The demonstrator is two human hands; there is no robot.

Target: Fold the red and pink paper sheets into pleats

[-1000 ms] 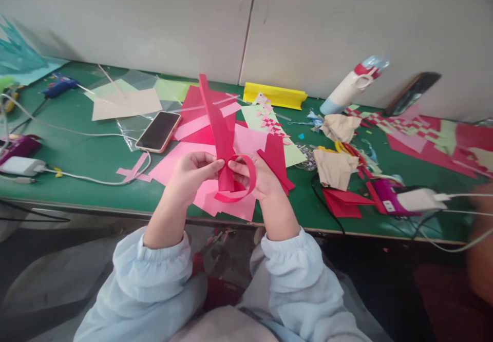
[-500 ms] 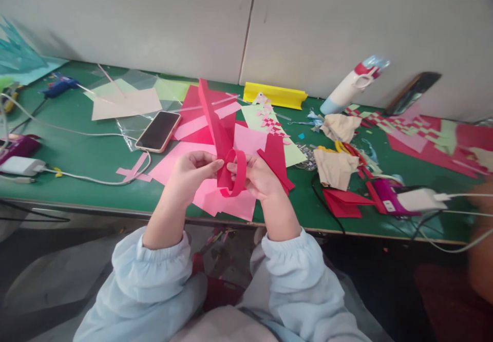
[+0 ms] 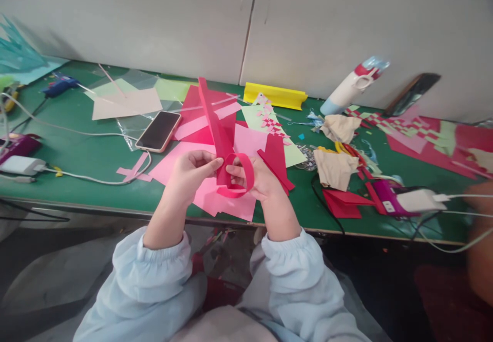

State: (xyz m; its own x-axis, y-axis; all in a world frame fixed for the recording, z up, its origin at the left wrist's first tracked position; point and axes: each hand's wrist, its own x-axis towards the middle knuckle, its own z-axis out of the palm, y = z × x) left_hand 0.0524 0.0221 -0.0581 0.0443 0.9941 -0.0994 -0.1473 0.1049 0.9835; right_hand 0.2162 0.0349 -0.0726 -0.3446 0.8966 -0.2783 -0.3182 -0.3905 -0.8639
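A folded red paper piece (image 3: pixel 210 116) stands up between my hands, its long narrow part leaning up and to the left. My left hand (image 3: pixel 194 171) pinches its lower left edge between thumb and fingers. On the right, my right hand (image 3: pixel 256 176) is closed on the lower part, where a curled red strip (image 3: pixel 249 170) loops around its fingertips. Pink paper sheets (image 3: pixel 175 158) lie on the green table (image 3: pixel 92 156) under and around my hands. To the right of my right hand is another folded red paper (image 3: pixel 275 159).
A phone (image 3: pixel 158 131) lies left of the papers, with a white cable (image 3: pixel 96 179) nearby. Behind are a yellow folded paper (image 3: pixel 275 96) and a tilted bottle (image 3: pixel 348 89). Beige cloths (image 3: pixel 336 168) and a purple power strip (image 3: pixel 387 196) are at right. A person's blurred arm (image 3: pixel 479 244) shows at the right edge.
The loop of the red strip has opened wider and shifted to the right around my right fingertips. My left hand has hardly moved.
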